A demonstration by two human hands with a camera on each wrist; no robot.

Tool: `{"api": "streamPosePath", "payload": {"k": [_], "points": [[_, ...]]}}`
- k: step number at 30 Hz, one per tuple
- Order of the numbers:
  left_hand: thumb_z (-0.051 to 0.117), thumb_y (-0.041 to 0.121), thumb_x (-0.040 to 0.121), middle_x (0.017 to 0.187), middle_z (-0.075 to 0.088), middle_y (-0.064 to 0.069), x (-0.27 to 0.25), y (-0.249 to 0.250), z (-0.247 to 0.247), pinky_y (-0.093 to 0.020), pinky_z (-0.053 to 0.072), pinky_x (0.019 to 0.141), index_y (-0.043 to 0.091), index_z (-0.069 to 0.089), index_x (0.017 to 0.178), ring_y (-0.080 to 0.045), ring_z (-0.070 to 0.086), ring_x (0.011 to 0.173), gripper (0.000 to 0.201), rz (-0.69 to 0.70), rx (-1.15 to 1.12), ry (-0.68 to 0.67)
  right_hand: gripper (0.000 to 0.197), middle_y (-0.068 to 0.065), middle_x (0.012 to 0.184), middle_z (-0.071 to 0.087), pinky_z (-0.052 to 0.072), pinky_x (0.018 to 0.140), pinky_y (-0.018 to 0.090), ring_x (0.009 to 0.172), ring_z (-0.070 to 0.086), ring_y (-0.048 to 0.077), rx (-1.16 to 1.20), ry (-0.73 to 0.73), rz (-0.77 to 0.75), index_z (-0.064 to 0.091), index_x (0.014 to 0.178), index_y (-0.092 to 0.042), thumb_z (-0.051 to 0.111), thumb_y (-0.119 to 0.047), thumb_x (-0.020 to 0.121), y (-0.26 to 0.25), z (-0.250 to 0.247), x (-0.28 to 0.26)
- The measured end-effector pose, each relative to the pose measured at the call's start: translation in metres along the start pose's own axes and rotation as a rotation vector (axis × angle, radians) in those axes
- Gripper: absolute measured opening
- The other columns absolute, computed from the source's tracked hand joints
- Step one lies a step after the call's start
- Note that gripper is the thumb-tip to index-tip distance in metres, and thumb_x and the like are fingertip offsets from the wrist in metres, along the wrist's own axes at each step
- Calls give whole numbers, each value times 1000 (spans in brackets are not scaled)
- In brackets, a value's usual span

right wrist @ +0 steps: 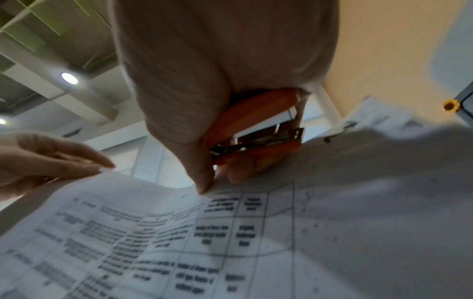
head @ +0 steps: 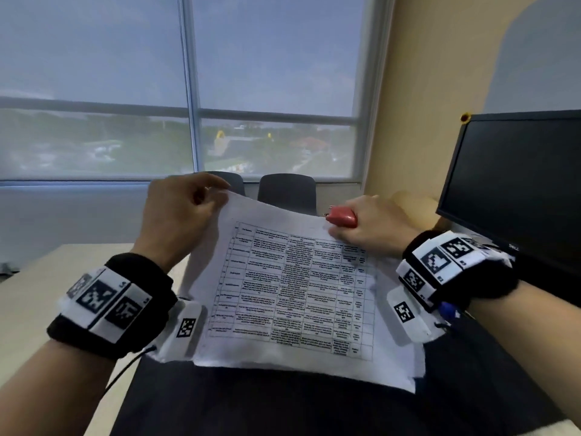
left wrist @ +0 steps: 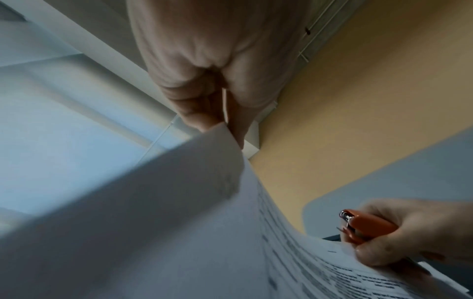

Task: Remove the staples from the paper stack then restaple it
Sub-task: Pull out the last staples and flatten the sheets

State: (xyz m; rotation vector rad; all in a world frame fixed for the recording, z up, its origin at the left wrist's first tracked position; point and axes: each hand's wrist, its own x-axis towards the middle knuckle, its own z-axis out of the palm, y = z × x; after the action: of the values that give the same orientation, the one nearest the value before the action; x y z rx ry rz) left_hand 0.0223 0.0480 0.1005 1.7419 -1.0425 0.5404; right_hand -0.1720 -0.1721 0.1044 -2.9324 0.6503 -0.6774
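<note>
While the paper stack (head: 283, 297) is held raised above the tabletop (head: 37, 278), the left hand (head: 176, 215) pinches its far left corner between thumb and fingertips (left wrist: 202, 119). The right hand (head: 374, 228) pinches the stack's far right corner with its thumb and lower fingers, and the same grip encloses a red-orange stapler (head: 341, 217) in the palm. The stapler's metal nose points toward the left hand, just above the stack's far edge. A dark monitor (head: 515, 190) stands to the right of the stack.
</note>
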Motion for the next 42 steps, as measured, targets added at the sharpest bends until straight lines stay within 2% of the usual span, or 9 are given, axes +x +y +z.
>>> {"api": "streamPosePath", "payload": {"k": [7, 11, 15, 19, 23, 30, 35, 39, 42], "points": [[72, 17, 88, 68, 63, 2, -2, -6, -18, -23, 41, 58, 16, 78, 96, -11, 55, 62, 11, -159, 6, -137, 25, -3, 72, 65, 47, 72, 36, 72, 61, 18, 194, -216, -25, 62, 69, -27, 75, -45, 81, 4, -28, 5], [73, -5, 83, 83, 67, -11, -18, -13, -22, -29, 56, 71, 6, 72, 102, -24, 66, 80, 23, -422, -275, -522, 27, -5, 65, 62, 42, 65, 29, 64, 58, 13, 251, -330, 18, 62, 63, -25, 79, -36, 81, 12, -13, -5], [70, -16, 78, 98, 75, -15, -34, -25, -17, -33, 58, 83, 11, 71, 109, -25, 72, 92, 42, -427, -318, -775, 26, -7, 68, 63, 44, 68, 30, 66, 59, 13, 152, -386, 38, 61, 65, -26, 78, -40, 80, 21, 17, -14], [74, -10, 79, 93, 74, -13, -44, -36, -8, -38, 59, 89, 6, 72, 112, -30, 71, 90, 36, -421, -401, -775, 21, -3, 81, 68, 45, 70, 30, 79, 64, 17, 89, -382, 63, 62, 74, -28, 75, -43, 82, 28, 38, -21], [77, -5, 78, 61, 45, 1, -48, -36, 2, -26, 57, 69, 11, 76, 107, -15, 50, 61, 33, -375, -370, -706, 17, -4, 82, 68, 44, 70, 28, 80, 63, 16, 118, -361, 62, 66, 80, -28, 75, -42, 83, 34, 53, -26], [79, 7, 82, 54, 49, 5, -36, -30, 16, -25, 56, 62, 19, 77, 97, -6, 51, 47, 19, -312, -63, -744, 24, -1, 84, 69, 48, 75, 34, 79, 62, 17, 102, -319, 62, 69, 88, -20, 71, -43, 86, 37, 64, -33], [83, 26, 76, 79, 67, 6, -29, -18, 28, -25, 45, 65, 26, 71, 81, -12, 60, 74, 13, -176, 466, -828, 30, -5, 77, 66, 51, 71, 37, 75, 61, 17, 22, -207, 64, 65, 82, -25, 64, -54, 87, 32, 68, -43], [81, 29, 77, 67, 64, 7, -38, 5, 47, -20, 40, 53, 18, 73, 74, -9, 56, 63, 14, -177, 545, -946, 32, -5, 79, 64, 46, 67, 32, 75, 59, 18, -64, -142, 63, 61, 85, -26, 58, -58, 90, 20, 71, -49], [79, 29, 78, 86, 72, 5, -37, 20, 48, -23, 47, 67, 17, 77, 91, -12, 61, 77, 17, -140, 496, -1053, 32, -3, 83, 65, 47, 68, 32, 77, 60, 20, -101, -131, 88, 62, 91, -27, 57, -59, 90, 17, 72, -51]]}}
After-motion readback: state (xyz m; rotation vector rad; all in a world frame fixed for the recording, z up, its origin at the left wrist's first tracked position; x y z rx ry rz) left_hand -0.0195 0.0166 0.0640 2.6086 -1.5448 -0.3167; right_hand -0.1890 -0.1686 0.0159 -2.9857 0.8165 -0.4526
